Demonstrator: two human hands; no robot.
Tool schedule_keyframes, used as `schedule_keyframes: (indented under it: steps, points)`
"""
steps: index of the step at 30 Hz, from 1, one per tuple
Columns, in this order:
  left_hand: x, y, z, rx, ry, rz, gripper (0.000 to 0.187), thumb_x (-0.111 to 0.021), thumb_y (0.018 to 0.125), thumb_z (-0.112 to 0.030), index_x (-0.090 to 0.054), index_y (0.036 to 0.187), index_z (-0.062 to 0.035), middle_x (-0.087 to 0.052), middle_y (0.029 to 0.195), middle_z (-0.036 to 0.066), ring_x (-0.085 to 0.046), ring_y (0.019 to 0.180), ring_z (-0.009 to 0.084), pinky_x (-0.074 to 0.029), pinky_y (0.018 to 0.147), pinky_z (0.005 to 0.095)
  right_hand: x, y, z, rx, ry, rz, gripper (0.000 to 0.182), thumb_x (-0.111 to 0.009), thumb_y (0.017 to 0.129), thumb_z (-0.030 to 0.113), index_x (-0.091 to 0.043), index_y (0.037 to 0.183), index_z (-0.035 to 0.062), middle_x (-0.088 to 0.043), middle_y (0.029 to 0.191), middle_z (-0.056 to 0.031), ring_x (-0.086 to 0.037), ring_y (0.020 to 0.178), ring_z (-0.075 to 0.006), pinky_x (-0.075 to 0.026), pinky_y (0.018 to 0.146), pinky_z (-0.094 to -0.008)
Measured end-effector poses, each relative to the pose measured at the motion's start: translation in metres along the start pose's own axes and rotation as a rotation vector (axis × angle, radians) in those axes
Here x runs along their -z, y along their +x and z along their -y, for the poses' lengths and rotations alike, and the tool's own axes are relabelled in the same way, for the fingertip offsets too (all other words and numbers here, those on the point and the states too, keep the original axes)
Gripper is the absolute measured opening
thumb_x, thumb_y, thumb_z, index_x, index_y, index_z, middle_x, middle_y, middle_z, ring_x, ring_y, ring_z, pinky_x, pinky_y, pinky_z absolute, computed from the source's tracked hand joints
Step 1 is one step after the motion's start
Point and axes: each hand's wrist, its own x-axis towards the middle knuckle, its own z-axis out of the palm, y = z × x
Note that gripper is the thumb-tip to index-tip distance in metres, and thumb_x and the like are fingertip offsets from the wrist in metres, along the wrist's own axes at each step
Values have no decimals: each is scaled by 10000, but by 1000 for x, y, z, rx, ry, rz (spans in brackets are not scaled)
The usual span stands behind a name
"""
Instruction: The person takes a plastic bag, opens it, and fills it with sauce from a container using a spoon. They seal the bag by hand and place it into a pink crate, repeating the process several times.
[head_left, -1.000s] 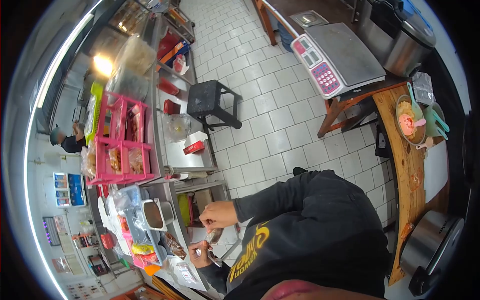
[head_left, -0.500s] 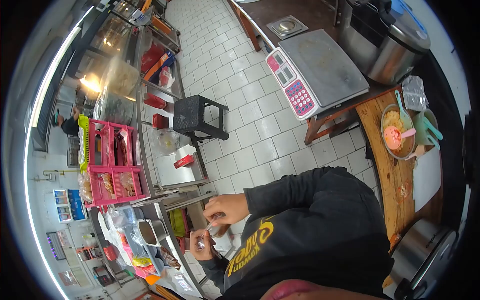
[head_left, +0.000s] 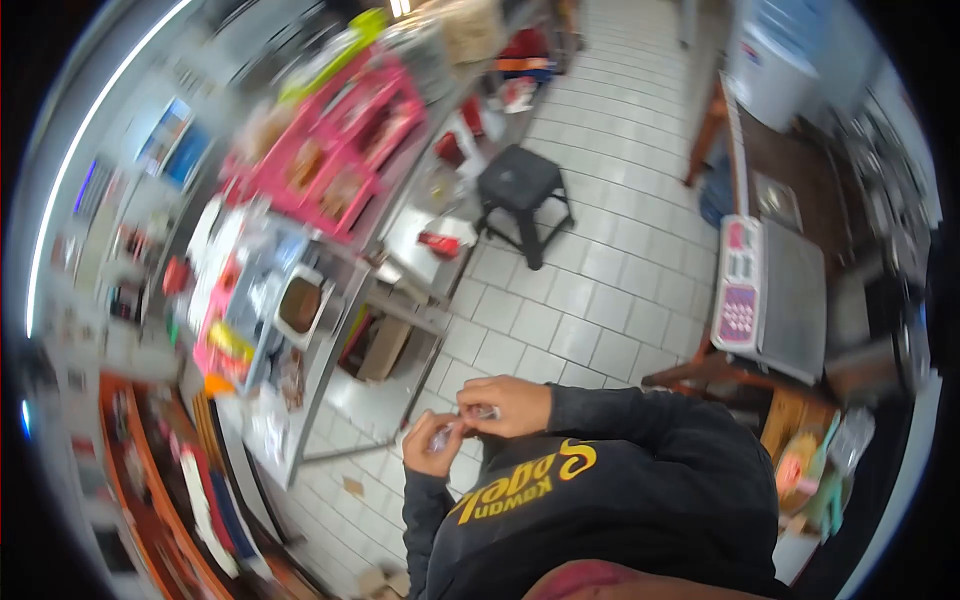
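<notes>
**Gripping Clear Plastic Between Two Close-Set Hands**

Holding the left hand (head_left: 428, 446) and the right hand (head_left: 514, 405) close together in front of a dark sweatshirt (head_left: 660, 480) printed with yellow lettering (head_left: 525, 482). Curling the left fingers around some clear plastic (head_left: 442, 437) and pinching more of it between the thumb and fingers of the right hand. Bringing the fingertips of both hands very near each other, but not being able to tell touching from just apart. Not being able to tell, either, one piece of plastic from two. Holding the plastic up over the tiled floor (head_left: 600, 260), just to the right of a metal counter (head_left: 350, 275) and apart from everything on it.

Having on that counter a blue-grey crate (head_left: 265, 335), a metal pan (head_left: 325, 318) of something brown and a yellow packet (head_left: 230, 341) at the near end of the crate. Seeing beyond these a pink rack (head_left: 300, 207) of bagged goods, rather blurred. Seeing also a cardboard box (head_left: 385, 348) under the counter and a red box (head_left: 438, 243) farther along, on a lower surface.

Facing a black stool (head_left: 520, 180), standing upright on the tiles ahead. Having well off to the right a weighing scale (head_left: 792, 300) with a purple keypad, and low on the left some orange shelving (head_left: 150, 384).
</notes>
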Motion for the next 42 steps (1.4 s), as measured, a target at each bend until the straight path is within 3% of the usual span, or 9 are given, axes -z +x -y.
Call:
schedule_keyframes:
  steps: [5,7,11,13,16,19,23,33,42]
  points:
    - [46,-28,58,-27,14,-165,133,-694,766,-15,-638,886,-12,-595,780,68,-559,635,161,-450,568,249,-44,74,-7,70,-65,143,110,-615,799,123,-559,852,44,-543,806,-99,-580,749,-270,-458,640,-337]
    - [60,-40,76,453,-491,-442,197,-679,808,-38,-588,983,-32,-594,912,60,-532,563,107,-414,476,210,-65,114,-24,86,-89,143,109,-610,814,126,-558,862,43,-555,818,-105,-589,734,-264,-468,623,-331]
    - [135,-52,90,391,-837,-631,171,-605,857,-8,-505,996,-6,-564,975,108,-431,412,56,-330,371,188,-105,211,-37,-58,-112,73,133,-595,858,143,-544,919,37,-600,875,-126,-626,701,-246,-504,573,-308]
    - [194,-57,58,191,-1095,-438,144,-560,869,-24,-500,991,23,-549,937,181,-444,431,67,-332,384,168,-125,260,-51,-10,-211,94,148,-589,869,152,-531,931,30,-612,899,-127,-638,706,-234,-519,571,-302]
    - [267,-60,20,-171,-1025,-159,158,-658,801,-61,-615,901,53,-559,987,195,-598,724,210,-471,788,314,-172,329,-79,-37,-288,132,175,-574,892,175,-503,959,30,-629,943,-116,-654,744,-206,-547,565,-295]
    - [317,-41,18,-499,-1100,258,242,-706,770,-24,-635,987,56,-556,1076,209,-621,952,324,-530,778,345,-226,382,-102,-189,-28,209,195,-555,913,203,-477,998,47,-632,947,-89,-651,784,-176,-566,568,-298]
    - [331,-44,51,-620,-1067,122,274,-739,767,-160,-638,934,32,-611,1028,196,-637,846,285,-521,729,329,-287,423,-126,-327,367,275,260,-570,915,226,-446,1076,64,-598,985,-62,-613,847,-139,-575,598,-304]
    - [384,-16,61,-326,-1148,256,191,-691,765,37,-623,934,92,-584,1012,214,-625,720,235,-538,570,296,-284,401,-122,-302,69,292,215,-607,895,216,-575,1001,32,-621,964,-50,-593,748,-107,-532,607,-245]
    - [383,51,44,-371,-953,242,209,-688,820,-160,-621,902,20,-614,868,171,-641,718,275,-535,631,315,-241,395,-90,-8,-13,327,204,-608,892,222,-584,978,39,-632,913,-74,-618,754,-158,-492,636,-267]
